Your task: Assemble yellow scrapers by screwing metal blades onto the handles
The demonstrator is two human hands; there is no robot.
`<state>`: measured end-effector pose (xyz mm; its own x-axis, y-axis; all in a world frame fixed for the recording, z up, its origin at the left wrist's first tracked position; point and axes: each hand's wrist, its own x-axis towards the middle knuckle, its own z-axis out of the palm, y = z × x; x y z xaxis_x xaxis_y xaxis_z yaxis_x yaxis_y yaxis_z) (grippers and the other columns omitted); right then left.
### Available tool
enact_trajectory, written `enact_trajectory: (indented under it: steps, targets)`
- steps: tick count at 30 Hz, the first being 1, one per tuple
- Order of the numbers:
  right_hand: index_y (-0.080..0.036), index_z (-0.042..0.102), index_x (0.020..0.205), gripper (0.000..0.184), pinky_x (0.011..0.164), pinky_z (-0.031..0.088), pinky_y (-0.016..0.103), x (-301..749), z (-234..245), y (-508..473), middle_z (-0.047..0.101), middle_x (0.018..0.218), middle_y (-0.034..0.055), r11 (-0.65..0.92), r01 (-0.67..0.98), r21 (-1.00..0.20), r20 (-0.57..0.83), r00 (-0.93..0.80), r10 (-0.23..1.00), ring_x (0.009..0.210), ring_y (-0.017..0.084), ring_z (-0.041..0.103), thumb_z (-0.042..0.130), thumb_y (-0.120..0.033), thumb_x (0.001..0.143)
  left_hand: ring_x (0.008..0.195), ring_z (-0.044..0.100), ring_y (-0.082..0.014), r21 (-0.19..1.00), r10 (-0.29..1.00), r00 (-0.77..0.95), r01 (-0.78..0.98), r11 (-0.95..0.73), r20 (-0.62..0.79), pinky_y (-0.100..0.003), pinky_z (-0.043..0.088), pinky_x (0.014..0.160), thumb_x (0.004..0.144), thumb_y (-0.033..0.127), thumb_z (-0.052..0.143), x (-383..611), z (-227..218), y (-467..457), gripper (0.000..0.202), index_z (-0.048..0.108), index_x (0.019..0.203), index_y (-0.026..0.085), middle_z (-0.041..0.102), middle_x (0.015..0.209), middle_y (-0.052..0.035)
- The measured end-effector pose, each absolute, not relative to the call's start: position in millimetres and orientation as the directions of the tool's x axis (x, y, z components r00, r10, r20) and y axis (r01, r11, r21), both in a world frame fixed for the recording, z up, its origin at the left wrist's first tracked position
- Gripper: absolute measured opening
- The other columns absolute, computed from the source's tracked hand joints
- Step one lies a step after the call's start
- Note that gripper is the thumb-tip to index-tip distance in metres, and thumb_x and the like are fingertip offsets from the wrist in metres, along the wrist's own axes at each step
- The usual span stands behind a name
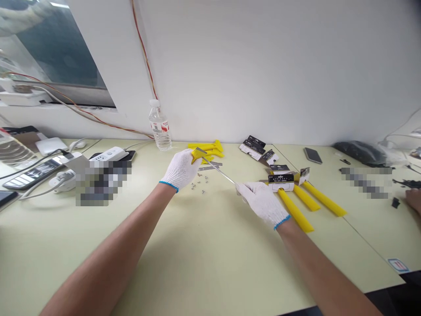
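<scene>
Left of the clear plastic bottle (161, 134) lies a smooth white power strip (108, 154); just right of the bottle and nearer, the left hand (181, 169), in a knitted glove, has its fingers pinching a yellow scraper (196, 154), with small shiny screws (203, 192) loose on the desk (184, 263). Farther right of the bottle, the right hand (263, 202) has its fingers closed round the end of a slim metal screwdriver (223, 174), pointed at the scraper: apparently screw work, calling for a steady left hold and a squarely seated tip. Well right of the bottle lie more scrapers, with flat yellow handles (295, 210) and stiff card sleeves (281, 183)
</scene>
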<state>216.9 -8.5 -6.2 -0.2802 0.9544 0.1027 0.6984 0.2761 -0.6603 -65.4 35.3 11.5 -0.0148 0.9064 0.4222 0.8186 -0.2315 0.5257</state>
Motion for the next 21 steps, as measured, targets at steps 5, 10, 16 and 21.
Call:
enact_trajectory:
  steps: [5,10,16,21]
  targets:
    - [-0.004,0.063,0.117,0.045,0.084,0.056,0.022,220,1,-17,0.059,0.102,0.0092,0.138,0.675,-0.725,-0.08,-0.281,0.956,0.092,0.011,0.059,0.054,-0.047,0.108,0.086,0.066,-0.0245,0.479,0.887,0.018,0.836,-0.267,0.462,-0.032,0.046,0.078,0.096,0.026,0.052,-67,8,36,0.018,0.066,0.088,0.018,0.072,0.095,-0.0107]
    - [-0.006,0.063,0.126,0.043,0.095,0.056,0.029,220,5,-17,0.058,0.116,0.0121,0.098,0.672,-0.734,-0.146,-0.297,0.944,0.106,0.015,0.059,0.055,-0.044,0.108,0.082,0.064,-0.0218,0.482,0.88,0.028,0.828,-0.286,0.474,-0.03,0.043,0.074,0.096,0.025,0.051,-67,9,37,0.019,0.068,0.09,0.018,0.072,0.097,-0.0102]
    - [-0.003,0.065,0.117,0.046,0.09,0.054,0.026,229,12,-3,0.06,0.106,0.0097,0.169,0.703,-0.691,-0.113,-0.336,0.935,0.099,0.015,0.059,0.056,-0.048,0.107,0.081,0.063,-0.021,0.572,0.881,-0.122,0.799,-0.186,0.456,-0.03,0.044,0.075,0.093,0.035,0.058,-82,26,38,0.02,0.07,0.092,0.018,0.072,0.09,-0.0067]
    - [-0.011,0.075,0.099,0.037,0.072,0.041,0.019,227,2,-4,0.065,0.094,0.0059,0.292,0.713,-0.637,-0.158,-0.492,0.856,0.082,0.012,0.056,0.069,-0.047,0.095,0.063,0.06,-0.0188,0.719,0.899,-0.312,0.695,-0.004,0.307,-0.03,0.044,0.064,0.092,0.047,0.058,-95,43,30,0.035,0.06,0.071,0.019,0.065,0.063,-0.0034]
